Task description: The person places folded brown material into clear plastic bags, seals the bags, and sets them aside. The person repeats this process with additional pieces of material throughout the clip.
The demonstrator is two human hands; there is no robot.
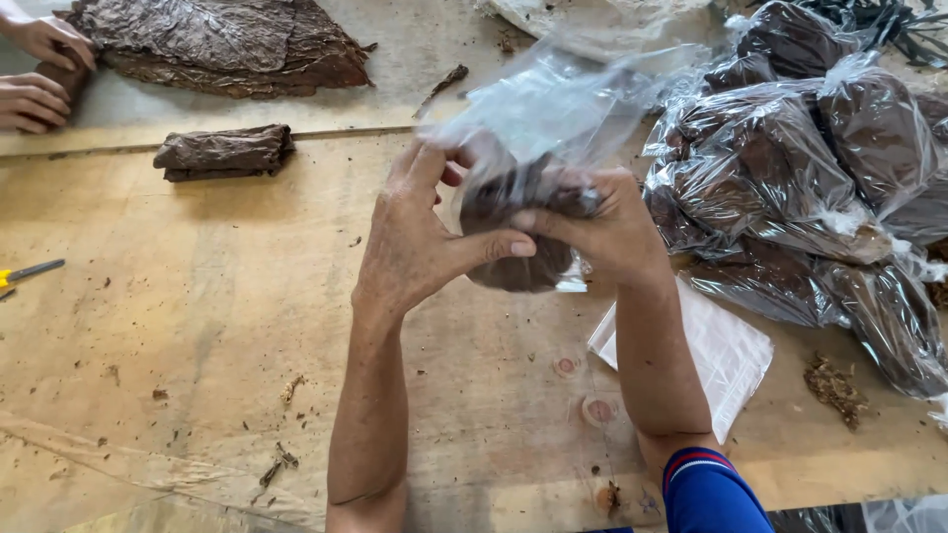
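Observation:
My left hand (420, 237) and my right hand (612, 225) hold a clear plastic bag (553, 109) with a dark brown wad of dried leaves (518, 268) in its bottom. Both hands grip the bag around the wad, above the wooden table (217, 296). The open top of the bag stands up loose above my fingers. My left thumb lies across the front of the wad.
Several filled clear bags of brown leaf (800, 188) are heaped at the right. A stack of flat empty bags (726, 350) lies under my right forearm. A rolled leaf bundle (225, 151) and a pile of spread leaves (222, 44) lie at the far left, by another person's hands (39, 74). A yellow-handled tool (25, 271) sits at the left edge.

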